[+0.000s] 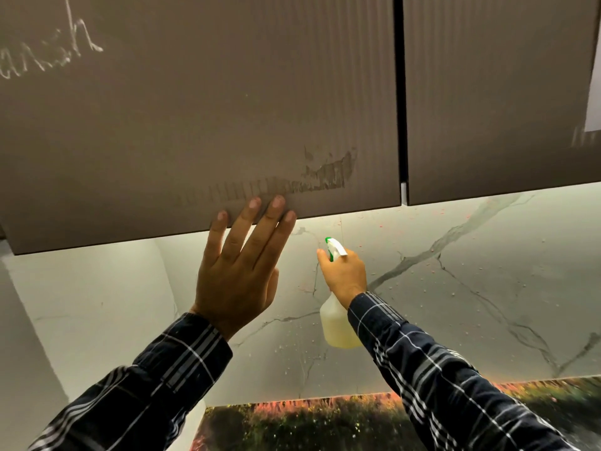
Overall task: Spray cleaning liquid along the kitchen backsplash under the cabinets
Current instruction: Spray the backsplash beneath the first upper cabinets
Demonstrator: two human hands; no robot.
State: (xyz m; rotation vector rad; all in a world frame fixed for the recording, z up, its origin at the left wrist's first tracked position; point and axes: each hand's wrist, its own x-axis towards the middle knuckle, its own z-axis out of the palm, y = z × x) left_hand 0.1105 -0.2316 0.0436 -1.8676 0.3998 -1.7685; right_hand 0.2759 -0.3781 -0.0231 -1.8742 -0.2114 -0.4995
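Pointing up and to the left, the green-and-white nozzle of the spray bottle (338,323) faces the marble backsplash (471,288) just beneath the lower edge of the cabinets (227,125), and that aim is what the next squeeze depends on. The bottle's long axis runs steeply upward, body low and head high, tilted a little to the left. The right hand (344,275) is clamped around its neck, forefinger stretched forward by the trigger, arm reaching in from the lower right in a checked sleeve. It is plainly the nearer hand to the wall. The left hand (240,271) is spread flat, fingers apart, its tips resting on the bottom of the cabinet door. Droplets already dot the veined stone to the right, so the unsprayed stretch seems to lie leftward. The dark surface (325,428) runs along below.
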